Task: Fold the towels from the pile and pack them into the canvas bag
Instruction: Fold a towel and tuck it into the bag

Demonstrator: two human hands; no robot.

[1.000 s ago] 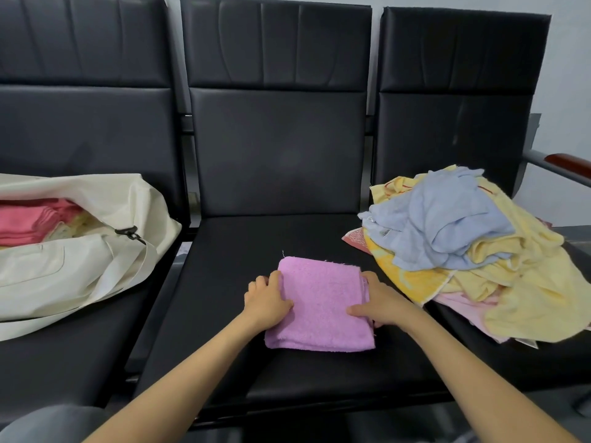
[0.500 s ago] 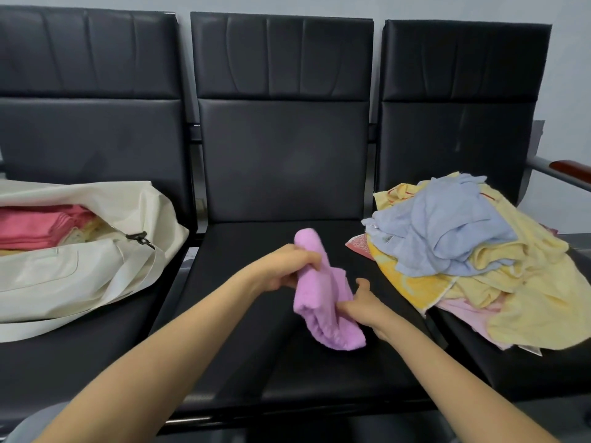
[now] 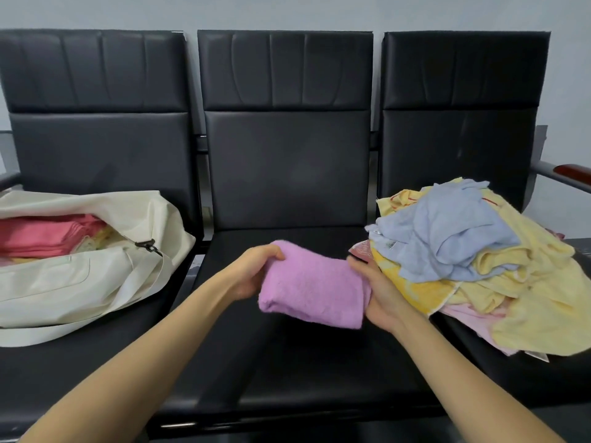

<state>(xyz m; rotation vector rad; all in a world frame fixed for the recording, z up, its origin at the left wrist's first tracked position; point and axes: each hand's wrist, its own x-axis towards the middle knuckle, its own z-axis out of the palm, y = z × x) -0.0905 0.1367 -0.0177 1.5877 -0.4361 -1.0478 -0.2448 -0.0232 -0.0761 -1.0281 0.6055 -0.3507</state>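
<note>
A folded purple towel (image 3: 315, 287) hangs in the air above the middle black seat (image 3: 287, 362). My left hand (image 3: 254, 271) grips its left end, and my right hand (image 3: 379, 294) grips its right end. The cream canvas bag (image 3: 80, 282) lies open on the left seat, with folded pink towels (image 3: 48, 235) inside it. A loose pile of towels (image 3: 473, 260), blue on top of yellow and pink ones, covers the right seat.
Three black padded chairs stand in a row against a pale wall. A metal armrest with a brown wooden pad (image 3: 572, 172) juts out at the far right. The bag's strap (image 3: 38, 335) trails along the left seat's front.
The purple towel lay flat on the middle seat under both hands. Both hands then lifted it, and it is now held up as a compact fold between them.
</note>
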